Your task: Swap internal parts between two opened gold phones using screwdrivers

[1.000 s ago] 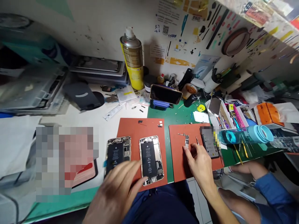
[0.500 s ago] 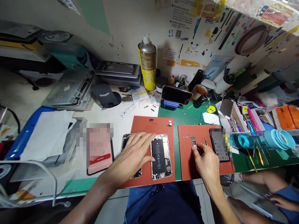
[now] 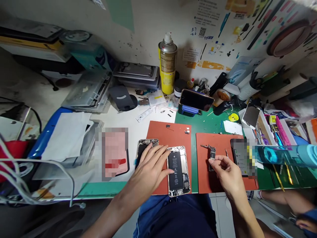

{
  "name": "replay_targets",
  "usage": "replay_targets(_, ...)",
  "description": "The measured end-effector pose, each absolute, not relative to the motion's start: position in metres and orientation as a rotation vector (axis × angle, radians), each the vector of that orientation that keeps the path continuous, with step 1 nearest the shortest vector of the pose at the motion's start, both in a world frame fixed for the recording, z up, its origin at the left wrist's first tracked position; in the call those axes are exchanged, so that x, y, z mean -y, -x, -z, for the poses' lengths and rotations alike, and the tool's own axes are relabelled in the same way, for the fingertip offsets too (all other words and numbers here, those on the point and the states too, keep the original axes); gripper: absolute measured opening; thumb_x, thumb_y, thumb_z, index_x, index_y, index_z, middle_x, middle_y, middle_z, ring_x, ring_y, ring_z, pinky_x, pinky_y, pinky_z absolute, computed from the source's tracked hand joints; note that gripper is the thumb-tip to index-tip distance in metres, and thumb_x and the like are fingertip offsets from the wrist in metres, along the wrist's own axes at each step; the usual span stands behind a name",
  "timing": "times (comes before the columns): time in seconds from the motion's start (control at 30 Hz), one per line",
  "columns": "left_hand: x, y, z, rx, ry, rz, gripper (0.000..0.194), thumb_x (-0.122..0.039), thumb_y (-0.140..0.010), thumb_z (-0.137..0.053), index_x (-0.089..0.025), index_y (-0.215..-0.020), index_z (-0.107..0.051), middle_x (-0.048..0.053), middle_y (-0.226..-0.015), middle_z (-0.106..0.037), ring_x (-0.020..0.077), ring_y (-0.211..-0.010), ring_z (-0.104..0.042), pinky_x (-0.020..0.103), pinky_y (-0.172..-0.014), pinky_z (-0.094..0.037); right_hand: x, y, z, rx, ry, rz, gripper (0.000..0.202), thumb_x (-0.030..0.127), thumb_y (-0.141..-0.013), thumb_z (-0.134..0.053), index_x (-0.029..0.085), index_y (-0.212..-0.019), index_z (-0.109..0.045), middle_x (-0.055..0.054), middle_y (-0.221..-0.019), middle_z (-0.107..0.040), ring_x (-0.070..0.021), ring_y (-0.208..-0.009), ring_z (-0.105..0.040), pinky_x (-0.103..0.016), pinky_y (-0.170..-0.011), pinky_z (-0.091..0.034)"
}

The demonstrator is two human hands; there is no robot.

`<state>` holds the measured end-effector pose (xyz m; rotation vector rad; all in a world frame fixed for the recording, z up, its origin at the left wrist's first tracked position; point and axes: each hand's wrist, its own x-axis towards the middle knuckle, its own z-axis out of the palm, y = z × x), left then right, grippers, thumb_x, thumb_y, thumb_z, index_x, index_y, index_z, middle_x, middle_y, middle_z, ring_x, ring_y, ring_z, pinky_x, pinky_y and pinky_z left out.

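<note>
My left hand (image 3: 151, 167) lies with its fingers stretched out over two opened phone housings. The left housing (image 3: 151, 142) is largely covered by it. Beside it, the right housing (image 3: 187, 172) shows a black battery (image 3: 175, 170), with my thumb at the battery's edge. Between thumb and fingertips, my right hand (image 3: 228, 172) pinches a narrow phone logic board (image 3: 212, 152) above the right red mat (image 3: 203, 181). The board's thin arm points up and left, and its lower end is partly hidden.
Small parts (image 3: 187, 130) sit on the left red mat (image 3: 158, 127). A lit phone (image 3: 239, 157) and tweezers (image 3: 226, 152) lie right of the board. Behind stand a propped phone (image 3: 196, 99) and a yellow spray can (image 3: 167, 66). A blue bottle (image 3: 284, 155) lies at right; another person's legs (image 3: 282, 198) show below.
The whole view has shifted, so the bench appears further right. The logic board in my right hand now looks lifted and tilted off the mat. My left hand stays over the housings.
</note>
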<state>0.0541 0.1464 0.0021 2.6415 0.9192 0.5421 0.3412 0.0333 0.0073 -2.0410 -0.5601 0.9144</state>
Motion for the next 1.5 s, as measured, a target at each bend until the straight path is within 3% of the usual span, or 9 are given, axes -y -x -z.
replay_targets(0.1,-0.137,-0.061,-0.006,-0.998,-2.682,-0.626,0.027,-0.025,-0.112,-0.058,-0.016,-0.136,-0.065,0.011,-0.126,-0.075,0.0287,-0.121,-0.067,0.049,-0.108,-0.057,-0.038,-0.326,-0.016,0.402,1.763,-1.17,0.073,0.063,-0.064,-0.101,0.021,-0.115,-0.069,0.006,-0.064,-0.063,-0.0102,-0.051,-0.042,-0.024,-0.049,-0.031)
replay_targets(0.17,-0.134,-0.067,-0.006,-1.025,-2.713,-0.654,0.02,-0.018,-0.11,-0.06,-0.015,-0.128,-0.067,0.01,-0.113,-0.074,0.0268,-0.108,-0.067,0.045,-0.097,-0.057,-0.042,-0.314,-0.019,0.34,1.648,-1.272,0.077,0.058,-0.065,-0.103,0.021,-0.122,-0.067,0.007,-0.065,-0.064,-0.008,-0.049,-0.04,-0.022,-0.046,-0.028)
replay_targets(0.43,-0.141,-0.085,0.003,-1.062,-2.765,-0.697,0.021,-0.001,-0.102,-0.06,-0.016,-0.114,-0.07,0.007,-0.101,-0.072,0.0248,-0.094,-0.063,0.04,-0.086,-0.051,-0.051,-0.284,-0.01,0.384,1.511,-1.237,0.056,0.05,-0.079,-0.099,0.023,-0.114,-0.066,0.01,-0.063,-0.06,-0.0078,-0.05,-0.045,-0.02,-0.047,-0.034)
replay_targets(0.8,-0.137,-0.11,0.003,-1.267,-2.593,-0.678,0.01,-0.015,-0.108,-0.062,-0.018,-0.102,-0.07,0.006,-0.094,-0.068,0.0251,-0.09,-0.06,0.041,-0.082,-0.048,-0.059,-0.276,-0.009,0.383,1.516,-1.192,0.055,0.051,-0.077,-0.1,0.022,-0.109,-0.066,0.009,-0.062,-0.06,-0.0077,-0.05,-0.044,-0.02,-0.046,-0.033)
replay_targets(1.1,-0.125,-0.116,0.011,-1.384,-2.624,-0.619,0.016,-0.006,-0.102,-0.063,-0.018,-0.109,-0.07,0.008,-0.098,-0.07,0.0249,-0.092,-0.063,0.041,-0.084,-0.051,-0.049,-0.282,0.0,0.374,1.575,-1.192,0.057,0.049,-0.073,-0.102,0.023,-0.111,-0.069,0.006,-0.066,-0.063,-0.009,-0.05,-0.045,-0.021,-0.045,-0.037)
replay_targets(1.37,-0.123,-0.115,0.013,-1.362,-2.625,-0.67,0.016,-0.007,-0.103,-0.061,-0.016,-0.113,-0.069,0.009,-0.099,-0.07,0.0249,-0.093,-0.063,0.042,-0.085,-0.053,-0.049,-0.275,-0.004,0.439,1.593,-1.176,0.051,0.05,-0.074,-0.101,0.023,-0.111,-0.079,0.004,-0.064,-0.063,-0.0096,-0.047,-0.046,-0.021,-0.042,-0.039)
replay_targets(1.5,-0.123,-0.115,0.013,-1.344,-2.626,-0.682,0.013,-0.007,-0.101,-0.065,-0.015,-0.11,-0.069,0.009,-0.1,-0.071,0.0255,-0.093,-0.063,0.042,-0.085,-0.054,-0.046,-0.279,-0.006,0.602,1.676,-1.142,0.038,0.054,-0.082,-0.093,0.022,-0.101,-0.088,-0.008,-0.08,-0.079,-0.0193,-0.059,-0.067,-0.028,-0.049,-0.055)
